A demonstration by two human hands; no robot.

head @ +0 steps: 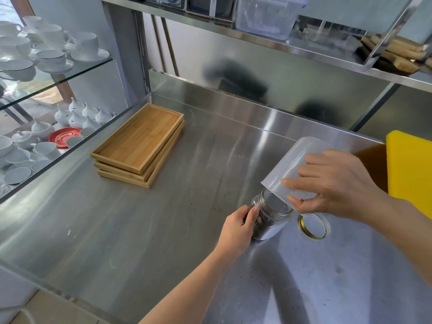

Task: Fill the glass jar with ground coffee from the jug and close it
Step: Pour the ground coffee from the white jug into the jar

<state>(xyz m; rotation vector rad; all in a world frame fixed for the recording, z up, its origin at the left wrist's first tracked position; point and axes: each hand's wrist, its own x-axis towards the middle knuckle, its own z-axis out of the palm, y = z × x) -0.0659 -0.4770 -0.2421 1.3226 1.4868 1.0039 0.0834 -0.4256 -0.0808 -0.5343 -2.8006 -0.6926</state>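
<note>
Your glass jar (268, 218) stands on the steel counter (163, 230), dark coffee grounds low inside it; its far rim is hidden behind the jug. Your left hand (238, 228) wraps its fingers around the jar's left side. Your right hand (332, 183) grips the translucent plastic jug (292, 169), tipped mouth-down over the jar's opening; no falling coffee can be made out. The gold-rimmed lid (314, 226) lies just right of the jar. Left of and beyond the jar sit stacked wooden trays (140, 143). A yellow board (411, 171), right of the jar, is cut off by the frame.
</note>
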